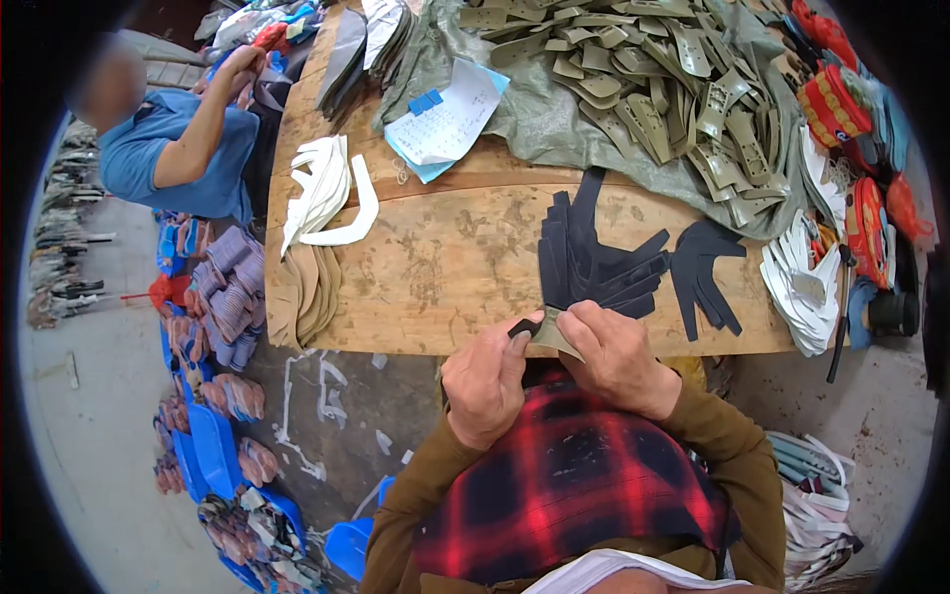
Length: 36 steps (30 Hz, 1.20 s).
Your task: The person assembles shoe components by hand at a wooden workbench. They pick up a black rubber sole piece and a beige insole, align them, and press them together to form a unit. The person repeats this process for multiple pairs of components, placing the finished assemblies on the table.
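Hands meet at the near edge of the wooden workbench (445,267): the left hand (487,381) and the right hand (616,354) together pinch a small olive-green cut piece (554,332) with a black strip on it, fingers clamped on its ends. Just beyond them on the bench lies a fan of black cut pieces (594,257). Farther back, a heap of olive-green pieces (653,89) rests on a grey-green sheet. White cut pieces (322,193) lie toward the bench's left edge.
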Each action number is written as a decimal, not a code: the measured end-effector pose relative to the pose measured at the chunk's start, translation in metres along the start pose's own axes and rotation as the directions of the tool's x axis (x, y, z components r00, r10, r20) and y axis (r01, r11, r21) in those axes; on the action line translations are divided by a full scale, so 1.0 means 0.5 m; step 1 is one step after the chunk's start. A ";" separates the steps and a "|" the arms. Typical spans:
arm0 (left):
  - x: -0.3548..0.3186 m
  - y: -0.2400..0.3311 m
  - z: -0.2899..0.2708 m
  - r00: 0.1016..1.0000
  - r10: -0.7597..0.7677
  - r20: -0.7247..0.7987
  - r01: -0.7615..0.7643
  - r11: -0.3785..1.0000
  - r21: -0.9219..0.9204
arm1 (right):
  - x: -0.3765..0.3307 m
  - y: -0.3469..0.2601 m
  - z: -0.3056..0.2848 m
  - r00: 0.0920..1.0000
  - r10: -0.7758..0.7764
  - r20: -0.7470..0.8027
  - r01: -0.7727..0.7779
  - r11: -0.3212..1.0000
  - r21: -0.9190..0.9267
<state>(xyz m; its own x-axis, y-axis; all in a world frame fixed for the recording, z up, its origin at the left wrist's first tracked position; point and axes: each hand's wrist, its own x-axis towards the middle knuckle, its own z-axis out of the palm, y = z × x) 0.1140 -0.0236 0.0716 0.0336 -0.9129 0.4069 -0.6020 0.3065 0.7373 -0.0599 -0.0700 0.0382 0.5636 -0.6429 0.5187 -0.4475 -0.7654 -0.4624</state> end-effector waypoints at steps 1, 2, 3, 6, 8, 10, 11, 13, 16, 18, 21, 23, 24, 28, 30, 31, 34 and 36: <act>0.000 0.000 0.000 1.000 0.005 0.002 -0.005 1.000 0.009 | -0.001 0.000 0.002 1.000 0.007 0.000 -0.007 1.000 -0.003; 0.000 0.002 -0.001 1.000 -0.013 0.023 0.013 1.000 0.005 | -0.003 0.000 0.005 1.000 0.014 0.001 -0.014 1.000 -0.004; 0.000 0.003 -0.003 0.998 -0.032 0.045 0.032 0.999 0.001 | -0.004 0.000 0.007 1.000 0.016 0.000 -0.016 1.000 0.001; -0.005 -0.005 0.002 0.998 -0.040 0.050 0.041 0.999 -0.033 | -0.006 -0.001 0.012 0.999 0.034 0.012 -0.034 0.999 0.005; -0.010 -0.011 0.011 0.999 -0.032 0.032 0.033 0.998 -0.050 | -0.007 -0.004 0.011 0.997 0.062 0.034 -0.062 0.998 -0.007; -0.012 -0.014 0.020 1.000 -0.025 0.013 0.026 0.998 -0.055 | -0.007 -0.003 0.010 0.991 0.118 0.065 -0.117 0.993 -0.010; -0.009 -0.015 0.021 0.994 -0.102 0.032 0.107 0.971 -0.216 | -0.001 -0.002 0.008 0.987 0.138 0.080 -0.137 0.990 -0.011; 0.001 -0.021 0.022 0.966 -0.236 0.108 0.258 0.820 -0.511 | 0.014 -0.003 -0.015 0.970 0.199 0.140 -0.221 0.960 0.171; 0.032 -0.045 0.019 0.787 -0.358 0.503 0.529 -0.028 -0.848 | 0.042 -0.008 -0.053 0.944 0.250 0.217 -0.322 0.847 0.423; 0.023 -0.050 0.038 0.799 -0.382 0.464 0.520 0.050 -0.853 | 0.048 -0.010 -0.055 0.936 0.270 0.227 -0.350 0.786 0.510; 0.021 -0.060 0.045 0.867 -0.399 0.298 0.470 0.458 -0.755 | 0.038 -0.020 -0.042 0.925 0.304 0.228 -0.380 0.759 0.528; 0.024 -0.062 0.046 0.906 -0.373 0.202 0.413 0.664 -0.623 | 0.030 -0.019 -0.031 0.903 0.325 0.280 -0.427 0.744 0.513; 0.027 -0.057 0.046 0.914 -0.366 0.177 0.396 0.707 -0.586 | 0.025 -0.015 -0.028 0.908 0.299 0.293 -0.411 0.766 0.494; 0.074 -0.057 0.030 0.887 -0.352 0.299 0.461 0.647 -0.607 | 0.021 -0.012 -0.028 0.911 0.235 0.339 -0.379 0.802 0.463; 0.078 -0.062 0.034 0.869 -0.376 0.322 0.491 0.565 -0.664 | 0.028 -0.007 -0.028 0.903 0.231 0.363 -0.395 0.781 0.484; 0.076 -0.061 0.037 0.860 -0.386 0.335 0.503 0.521 -0.690 | 0.027 -0.003 -0.028 0.895 0.238 0.378 -0.413 0.760 0.501; 0.077 -0.053 0.041 0.856 -0.435 0.280 0.475 0.449 -0.756 | 0.040 -0.008 -0.046 0.814 0.358 0.459 -0.581 0.544 0.606; 0.062 -0.068 0.036 0.819 -0.447 0.361 0.545 0.408 -0.732 | 0.037 -0.003 -0.043 0.765 0.404 0.501 -0.642 0.425 0.638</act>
<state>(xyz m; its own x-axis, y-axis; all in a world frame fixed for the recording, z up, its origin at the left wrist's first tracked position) 0.1212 -0.0674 0.0495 0.0083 -0.9816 -0.1909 0.3568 -0.1755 0.9175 -0.0638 -0.0811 0.0641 0.5984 -0.7870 -0.1500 -0.1087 0.1057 -0.9884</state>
